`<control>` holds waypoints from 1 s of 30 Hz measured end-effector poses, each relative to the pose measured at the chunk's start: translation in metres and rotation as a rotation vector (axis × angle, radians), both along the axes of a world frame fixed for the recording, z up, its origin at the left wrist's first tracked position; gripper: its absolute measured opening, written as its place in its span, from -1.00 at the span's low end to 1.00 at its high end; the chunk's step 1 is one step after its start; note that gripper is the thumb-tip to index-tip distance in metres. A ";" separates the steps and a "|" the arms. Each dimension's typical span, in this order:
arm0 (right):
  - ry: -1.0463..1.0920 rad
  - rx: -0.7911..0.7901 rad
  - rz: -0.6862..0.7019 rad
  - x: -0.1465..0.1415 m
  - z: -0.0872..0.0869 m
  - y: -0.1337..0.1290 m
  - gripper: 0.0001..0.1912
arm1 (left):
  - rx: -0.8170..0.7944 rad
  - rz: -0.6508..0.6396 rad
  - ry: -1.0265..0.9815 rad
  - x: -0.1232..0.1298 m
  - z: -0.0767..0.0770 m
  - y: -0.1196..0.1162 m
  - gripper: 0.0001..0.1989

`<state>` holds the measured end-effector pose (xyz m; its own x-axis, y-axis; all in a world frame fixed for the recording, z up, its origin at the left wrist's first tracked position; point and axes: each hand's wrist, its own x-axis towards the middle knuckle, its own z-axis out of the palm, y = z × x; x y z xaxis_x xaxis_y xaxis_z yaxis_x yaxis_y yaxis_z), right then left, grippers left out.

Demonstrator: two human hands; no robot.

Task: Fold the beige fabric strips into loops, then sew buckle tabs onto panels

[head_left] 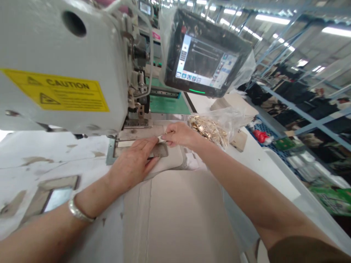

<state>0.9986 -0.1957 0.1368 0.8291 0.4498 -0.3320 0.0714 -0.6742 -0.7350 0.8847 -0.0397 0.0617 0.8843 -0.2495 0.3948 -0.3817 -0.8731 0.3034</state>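
My left hand [135,160] lies with its fingers stretched flat over a pale narrow strip [124,144] on the sewing machine's clamp plate [161,150]. Its fingertips touch the strip close to my right hand [179,134]. That hand is closed in a pinch on the strip's near end, and a small metal piece seems to show at its fingertips, too small to make out. Part of the strip is hidden under the left fingers. Just beyond is the sewing machine's needle area [138,113]. A beige panel [186,215] extends below both hands.
The grey machine head [63,47] with a yellow caution label [57,91] stands at the left. A control screen [205,58] is above. A plastic bag of gold metal parts [210,128] lies right of my right hand, before stacked beige pieces [236,106].
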 end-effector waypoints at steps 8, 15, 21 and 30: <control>0.476 0.336 -0.214 0.009 -0.016 -0.010 -0.64 | 0.001 0.013 0.041 0.001 0.002 0.002 -0.49; 0.441 0.366 -0.270 0.006 -0.022 -0.010 -0.63 | 0.029 0.000 0.021 0.002 0.000 0.001 -0.49; 0.387 0.349 -0.327 0.004 -0.026 -0.008 -0.63 | 0.048 0.013 0.032 0.002 0.000 0.000 -0.48; 0.256 0.211 -0.307 0.000 -0.028 -0.004 -0.64 | 0.120 -0.029 -0.068 0.002 -0.001 -0.001 -0.49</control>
